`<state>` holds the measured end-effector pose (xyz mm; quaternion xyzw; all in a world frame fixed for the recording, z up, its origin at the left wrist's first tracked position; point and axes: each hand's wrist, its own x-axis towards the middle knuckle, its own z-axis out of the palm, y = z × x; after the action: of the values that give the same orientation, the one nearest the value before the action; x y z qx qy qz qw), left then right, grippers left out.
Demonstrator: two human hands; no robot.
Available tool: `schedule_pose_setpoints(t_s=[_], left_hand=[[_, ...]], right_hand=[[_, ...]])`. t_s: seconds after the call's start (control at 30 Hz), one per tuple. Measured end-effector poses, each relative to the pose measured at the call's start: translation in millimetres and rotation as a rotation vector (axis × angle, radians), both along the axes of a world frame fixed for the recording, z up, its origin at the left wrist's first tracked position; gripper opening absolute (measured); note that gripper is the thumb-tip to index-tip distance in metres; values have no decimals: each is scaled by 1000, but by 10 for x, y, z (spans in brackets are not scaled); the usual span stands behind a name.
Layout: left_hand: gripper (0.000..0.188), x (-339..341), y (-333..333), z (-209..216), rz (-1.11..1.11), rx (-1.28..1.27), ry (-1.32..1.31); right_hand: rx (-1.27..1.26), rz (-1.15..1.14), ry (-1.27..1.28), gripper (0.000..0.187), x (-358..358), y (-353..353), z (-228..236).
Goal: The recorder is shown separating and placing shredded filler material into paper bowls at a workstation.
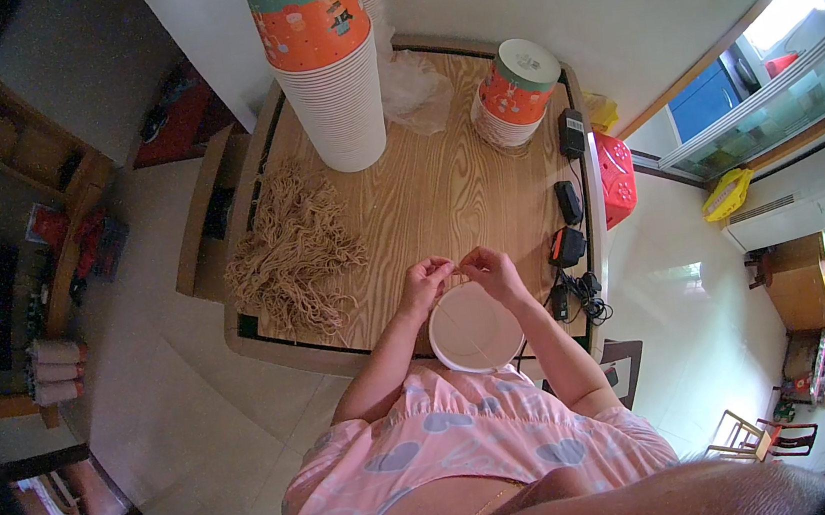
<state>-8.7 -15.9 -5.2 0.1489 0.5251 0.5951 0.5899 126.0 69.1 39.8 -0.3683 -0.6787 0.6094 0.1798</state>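
Observation:
A white paper bucket (477, 336) rests against my front at the table's near edge, its round mouth turned up toward me. At its far rim, my left hand (426, 286) and my right hand (495, 273) are closed, fingertips pinched close together. Between them is a thin cord, mostly hidden by the fingers; a fine pale line crosses the bucket's mouth. To the left of my hands lies a tangled heap of brown cords (296, 245). Beyond it rises a tall stack of nested paper buckets (336, 105), with an orange and green printed one on top.
A shorter stack of printed buckets (518, 85) stands at the table's far right. Clear plastic wrapping (415, 91) lies between the stacks. Along the right edge sit black adapters (567, 201) and coiled cables (588, 304). A red plastic stool (615, 179) is beside the wood-grain table (416, 192).

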Motion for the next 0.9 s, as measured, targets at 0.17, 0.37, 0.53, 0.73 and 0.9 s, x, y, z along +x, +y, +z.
schedule_pose_setpoints(t_s=[0.17, 0.37, 0.53, 0.73, 0.9], left_hand=[[8, -16, 2, -62, 16, 36, -61], [8, -13, 5, -72, 16, 46, -63], [9, 11, 15, -76, 2, 41, -1], [9, 13, 16, -70, 4, 35, 25], [8, 24, 15, -40, -4, 13, 38]], right_hand=[[-59, 4, -34, 9, 22, 24, 47], [-83, -1, -27, 9, 6, 19, 86], [-82, 3, -7, 8, 12, 23, 31], [-53, 15, 13, 6, 6, 7, 51], [-54, 10, -22, 8, 20, 26, -23]])
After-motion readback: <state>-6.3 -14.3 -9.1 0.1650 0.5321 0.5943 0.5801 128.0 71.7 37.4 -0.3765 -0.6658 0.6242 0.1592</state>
